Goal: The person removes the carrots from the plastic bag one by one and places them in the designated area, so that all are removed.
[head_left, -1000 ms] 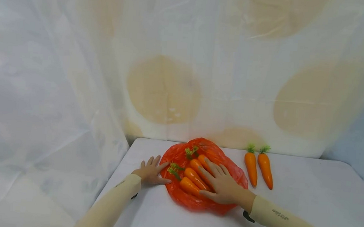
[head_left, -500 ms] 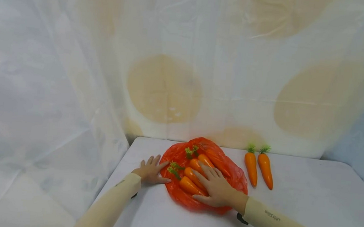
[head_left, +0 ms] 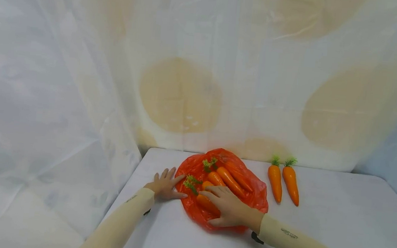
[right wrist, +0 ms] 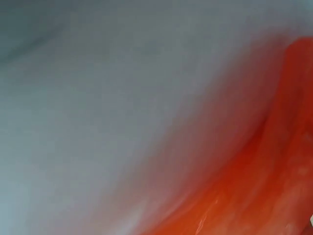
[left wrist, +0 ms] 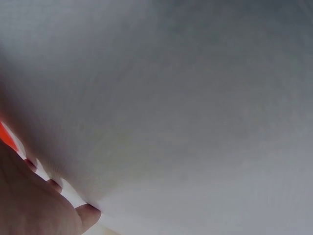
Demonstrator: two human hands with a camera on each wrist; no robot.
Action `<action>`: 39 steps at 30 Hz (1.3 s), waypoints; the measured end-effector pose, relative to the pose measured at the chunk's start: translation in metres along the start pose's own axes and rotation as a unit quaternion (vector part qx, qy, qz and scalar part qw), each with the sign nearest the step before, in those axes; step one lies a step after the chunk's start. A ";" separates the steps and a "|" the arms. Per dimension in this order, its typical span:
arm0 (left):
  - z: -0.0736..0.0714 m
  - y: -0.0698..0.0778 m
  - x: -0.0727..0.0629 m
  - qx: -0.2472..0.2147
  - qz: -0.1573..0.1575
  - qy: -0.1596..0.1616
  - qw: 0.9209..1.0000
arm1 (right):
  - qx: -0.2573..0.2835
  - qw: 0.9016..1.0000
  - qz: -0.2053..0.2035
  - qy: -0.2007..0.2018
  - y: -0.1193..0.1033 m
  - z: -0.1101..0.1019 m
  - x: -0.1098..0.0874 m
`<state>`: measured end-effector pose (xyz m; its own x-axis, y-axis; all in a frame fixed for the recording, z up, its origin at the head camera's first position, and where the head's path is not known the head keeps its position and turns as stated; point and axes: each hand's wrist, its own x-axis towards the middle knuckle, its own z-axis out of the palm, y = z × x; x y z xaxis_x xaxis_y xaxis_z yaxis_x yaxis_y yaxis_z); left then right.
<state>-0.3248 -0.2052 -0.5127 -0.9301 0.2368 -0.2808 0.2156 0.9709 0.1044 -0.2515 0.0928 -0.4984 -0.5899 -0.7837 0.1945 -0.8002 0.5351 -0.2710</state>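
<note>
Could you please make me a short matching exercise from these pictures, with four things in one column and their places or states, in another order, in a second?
Things:
1. Left hand
2. Right hand
3. Bag
4. Two carrots

Places or states:
A. Red and crumpled
B. Fingers spread, at the bag's left edge
C. On the white table, right of the bag
D. Partly covering other carrots

Right pairs: 1-B, 2-D, 3-A, 4-C.
</note>
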 end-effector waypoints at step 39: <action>-0.003 0.001 -0.007 0.002 0.012 0.011 1.000 | 0.112 0.981 0.141 -0.072 -0.006 0.008 0.019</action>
<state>-0.3191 -0.2056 -0.5077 -0.9308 0.2590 -0.2580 0.2389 0.9651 0.1070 -0.2573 0.0722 -0.5005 -0.7506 -0.6590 -0.0479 -0.5540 0.6672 -0.4979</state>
